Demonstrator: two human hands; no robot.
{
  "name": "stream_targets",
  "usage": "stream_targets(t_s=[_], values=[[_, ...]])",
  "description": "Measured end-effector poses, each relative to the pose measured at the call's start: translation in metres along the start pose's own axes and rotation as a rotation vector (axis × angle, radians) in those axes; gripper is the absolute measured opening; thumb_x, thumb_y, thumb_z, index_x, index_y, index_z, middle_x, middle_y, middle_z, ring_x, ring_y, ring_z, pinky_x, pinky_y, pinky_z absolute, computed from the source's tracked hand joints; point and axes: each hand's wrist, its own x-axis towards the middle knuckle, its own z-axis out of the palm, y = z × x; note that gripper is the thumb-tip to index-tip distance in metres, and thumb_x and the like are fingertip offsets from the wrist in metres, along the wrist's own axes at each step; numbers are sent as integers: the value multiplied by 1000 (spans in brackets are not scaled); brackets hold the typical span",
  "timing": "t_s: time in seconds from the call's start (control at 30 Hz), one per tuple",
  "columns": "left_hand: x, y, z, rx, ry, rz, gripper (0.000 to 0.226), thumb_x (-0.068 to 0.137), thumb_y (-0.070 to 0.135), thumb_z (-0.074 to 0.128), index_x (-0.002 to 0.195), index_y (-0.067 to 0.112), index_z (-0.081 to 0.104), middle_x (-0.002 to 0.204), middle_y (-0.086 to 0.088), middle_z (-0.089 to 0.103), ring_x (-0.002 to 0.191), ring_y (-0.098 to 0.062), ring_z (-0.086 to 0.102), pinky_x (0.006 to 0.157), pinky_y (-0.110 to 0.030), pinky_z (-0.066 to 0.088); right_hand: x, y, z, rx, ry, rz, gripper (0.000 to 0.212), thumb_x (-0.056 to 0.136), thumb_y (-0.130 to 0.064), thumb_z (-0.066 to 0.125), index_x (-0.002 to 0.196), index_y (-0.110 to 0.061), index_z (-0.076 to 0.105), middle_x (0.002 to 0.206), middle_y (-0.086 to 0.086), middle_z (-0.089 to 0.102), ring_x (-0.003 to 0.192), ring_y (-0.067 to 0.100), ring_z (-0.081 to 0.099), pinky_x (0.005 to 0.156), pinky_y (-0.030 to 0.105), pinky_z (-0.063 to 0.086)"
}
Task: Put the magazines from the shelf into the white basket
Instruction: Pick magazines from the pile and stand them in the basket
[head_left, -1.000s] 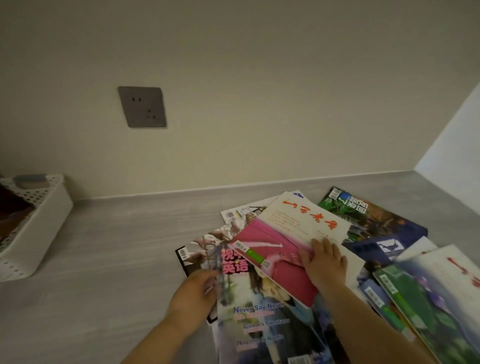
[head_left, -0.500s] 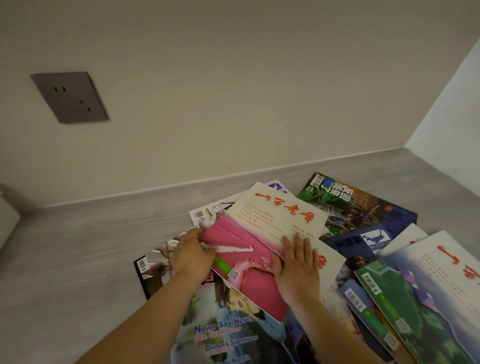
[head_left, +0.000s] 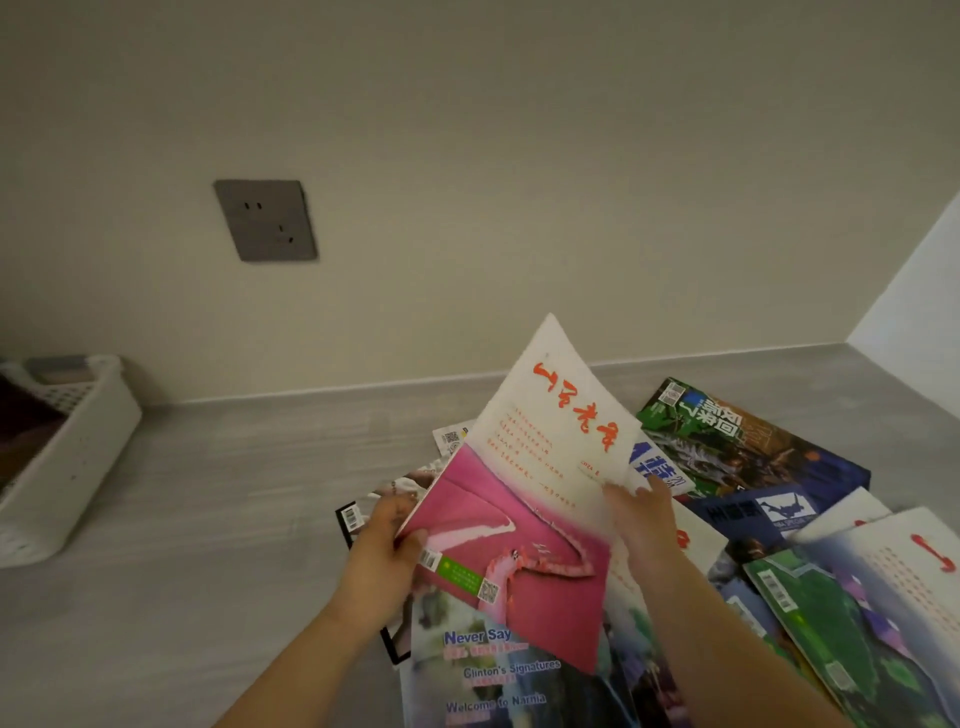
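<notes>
A pink-and-white magazine (head_left: 524, 499) with red characters is tilted up off the pile, far edge raised. My left hand (head_left: 384, 551) grips its left edge, and my right hand (head_left: 641, 519) holds its right edge. Beneath and to the right, several other magazines lie spread on the grey shelf (head_left: 234, 519): a blue "Never Say" one (head_left: 498, 675), a green-and-dark one (head_left: 727, 441), a green-and-white one (head_left: 872, 613). The white basket (head_left: 67, 467) stands at the far left, something dark inside it.
A grey wall socket (head_left: 265, 221) sits on the beige back wall. A white side wall (head_left: 924, 291) closes the shelf at the right. Bare shelf surface lies between the basket and the magazine pile.
My left hand moved from the lower magazines to the pink-and-white magazine's left edge. Both hands have lifted it off the pile, tilted up. The view swung left, showing the basket again.
</notes>
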Motion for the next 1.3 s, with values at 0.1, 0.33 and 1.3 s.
stream_targets(t_s=[0.1,0.33,1.3], values=[[-12,1,-24,-98,86,29,33,85,-10,42,74,21,43,76,0,55,57,-12,55,40,-12,47,-7,-12,7,88,-162,101,25,85,-1,50,110,3,51,125,30,52,79,27,55,69,36,44],[-24,-5,-92,-142,257,92,33,84,-8,46,76,23,42,70,-3,58,57,-15,54,42,-13,47,-45,-53,66,-5,-410,-15,20,86,-1,49,99,-12,59,93,3,63,79,19,59,61,31,46],[38,-87,-420,87,833,-33,18,76,-1,61,76,14,52,75,-5,58,65,-16,51,54,-20,35,-224,-159,501,99,-686,-419,25,78,8,46,86,-7,65,76,0,64,58,8,58,45,15,48]])
